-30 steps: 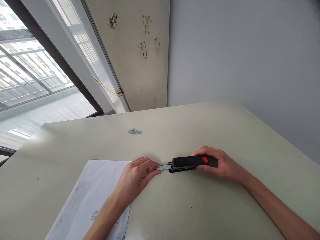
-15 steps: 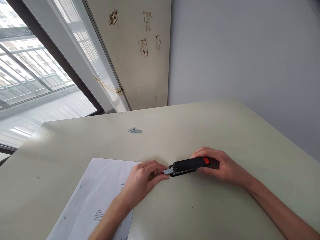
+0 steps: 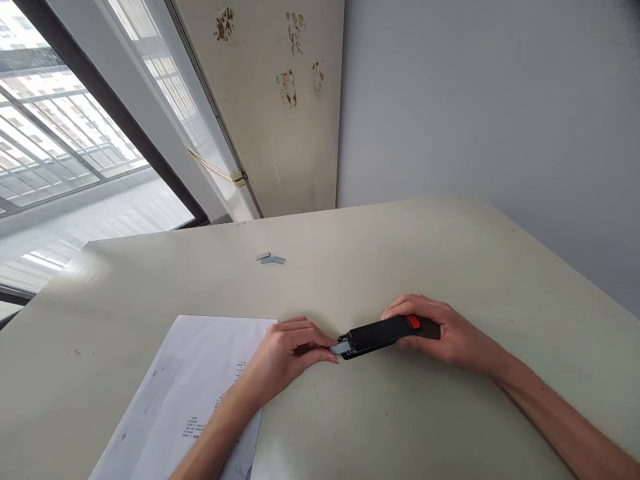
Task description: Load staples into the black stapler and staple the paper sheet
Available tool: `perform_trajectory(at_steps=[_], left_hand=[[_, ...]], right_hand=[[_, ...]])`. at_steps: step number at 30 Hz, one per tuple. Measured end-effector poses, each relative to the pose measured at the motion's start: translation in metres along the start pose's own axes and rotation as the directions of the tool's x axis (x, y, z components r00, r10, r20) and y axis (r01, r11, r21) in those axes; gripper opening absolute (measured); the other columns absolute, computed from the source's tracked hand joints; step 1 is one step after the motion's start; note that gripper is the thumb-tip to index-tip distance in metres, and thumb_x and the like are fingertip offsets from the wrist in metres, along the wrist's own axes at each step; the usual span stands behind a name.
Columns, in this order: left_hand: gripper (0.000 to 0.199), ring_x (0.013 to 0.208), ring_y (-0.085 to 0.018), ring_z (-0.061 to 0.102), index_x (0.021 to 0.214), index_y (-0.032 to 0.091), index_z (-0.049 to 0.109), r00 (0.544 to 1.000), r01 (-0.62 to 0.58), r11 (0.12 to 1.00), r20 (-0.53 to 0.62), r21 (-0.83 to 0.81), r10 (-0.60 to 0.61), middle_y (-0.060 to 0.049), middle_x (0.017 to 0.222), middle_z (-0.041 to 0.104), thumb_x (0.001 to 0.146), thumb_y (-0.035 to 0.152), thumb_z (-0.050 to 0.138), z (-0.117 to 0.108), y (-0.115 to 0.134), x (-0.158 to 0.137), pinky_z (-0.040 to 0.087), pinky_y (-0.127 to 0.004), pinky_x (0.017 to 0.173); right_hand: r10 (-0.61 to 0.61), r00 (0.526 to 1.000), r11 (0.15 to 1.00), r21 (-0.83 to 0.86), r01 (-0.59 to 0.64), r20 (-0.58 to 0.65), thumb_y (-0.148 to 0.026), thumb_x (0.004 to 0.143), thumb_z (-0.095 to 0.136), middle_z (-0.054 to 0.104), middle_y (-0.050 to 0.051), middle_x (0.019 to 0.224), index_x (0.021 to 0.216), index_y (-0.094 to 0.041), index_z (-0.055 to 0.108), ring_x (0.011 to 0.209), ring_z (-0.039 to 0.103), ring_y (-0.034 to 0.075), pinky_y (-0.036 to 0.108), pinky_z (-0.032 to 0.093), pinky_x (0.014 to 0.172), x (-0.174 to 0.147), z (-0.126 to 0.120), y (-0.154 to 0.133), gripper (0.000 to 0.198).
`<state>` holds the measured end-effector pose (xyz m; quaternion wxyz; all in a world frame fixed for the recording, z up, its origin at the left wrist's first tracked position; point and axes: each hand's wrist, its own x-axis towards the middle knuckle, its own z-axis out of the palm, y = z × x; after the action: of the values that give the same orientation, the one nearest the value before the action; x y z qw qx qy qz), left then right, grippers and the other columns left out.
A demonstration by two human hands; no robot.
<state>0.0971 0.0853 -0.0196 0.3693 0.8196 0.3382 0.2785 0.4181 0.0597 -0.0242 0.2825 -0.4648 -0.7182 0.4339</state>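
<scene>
A black stapler (image 3: 383,333) with a red button lies across the middle of the view, tilted slightly down to the left. My right hand (image 3: 433,330) is wrapped round its rear end. From the stapler's front end juts a grey strip of staples (image 3: 341,348), partly inside the metal channel. The fingertips of my left hand (image 3: 295,347) pinch the outer end of this strip and cover part of it. Beneath my left wrist and forearm lies a white printed sheet of paper (image 3: 165,373).
Several loose strips of staples (image 3: 273,260) lie in a small heap farther back on the pale table (image 3: 400,247). Behind the table stand a grey wall (image 3: 480,100) and a stained beige panel (image 3: 295,147). A window (image 3: 65,133) is at the left.
The strip of staples sticks out a little less from the stapler. Its front end sits slightly lower and my left hand has moved a little. The right hand keeps its hold.
</scene>
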Motion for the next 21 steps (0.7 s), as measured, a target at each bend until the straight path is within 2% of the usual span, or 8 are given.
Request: perform_trajectory(at_steps=[3,9,16,21], left_hand=[[0.010,0.073,-0.015,0.065,0.097,0.022,0.082,1.000,-0.017,1.000,-0.007,0.004,0.017,0.000,0.082,0.078,0.091,0.031,0.080,0.003,-0.001,0.001,0.048,-0.025,0.064],[0.007,0.073,-0.014,0.062,0.090,0.023,0.080,1.000,-0.030,1.000,0.002,-0.001,0.030,0.002,0.078,0.075,0.089,0.029,0.083,0.005,-0.001,0.000,0.046,-0.025,0.064],[0.024,0.069,-0.010,0.059,0.089,0.022,0.070,0.980,0.192,0.981,0.047,-0.014,-0.191,0.006,0.079,0.065,0.080,0.031,0.090,0.005,0.006,0.002,0.045,-0.020,0.061],[0.029,0.069,-0.009,0.059,0.089,0.022,0.067,0.979,0.192,0.981,0.064,-0.013,-0.191,0.007,0.079,0.064,0.078,0.033,0.091,0.005,0.007,0.002,0.045,-0.019,0.062]], right_hand=[[0.020,1.000,1.000,-0.013,-0.019,0.007,-0.046,0.094,0.075,0.074,0.003,0.115,0.115,-0.033,0.074,0.106,0.065,0.026,0.039,0.049,0.094,-0.001,0.002,-0.002,0.024],[0.038,0.998,0.997,0.071,-0.042,0.057,-0.043,0.097,0.072,0.072,0.003,0.111,0.115,-0.032,0.073,0.096,0.065,0.023,0.034,0.049,0.082,-0.002,0.008,-0.011,0.021],[0.026,0.994,0.993,0.109,-0.037,0.104,-0.038,0.098,0.071,0.072,0.003,0.111,0.116,-0.031,0.072,0.097,0.064,0.023,0.034,0.048,0.082,-0.002,0.009,-0.017,0.019],[0.017,0.992,0.994,0.105,-0.030,0.121,-0.036,0.099,0.070,0.071,0.002,0.115,0.117,-0.032,0.071,0.097,0.064,0.022,0.034,0.048,0.083,-0.003,0.011,-0.020,0.019]])
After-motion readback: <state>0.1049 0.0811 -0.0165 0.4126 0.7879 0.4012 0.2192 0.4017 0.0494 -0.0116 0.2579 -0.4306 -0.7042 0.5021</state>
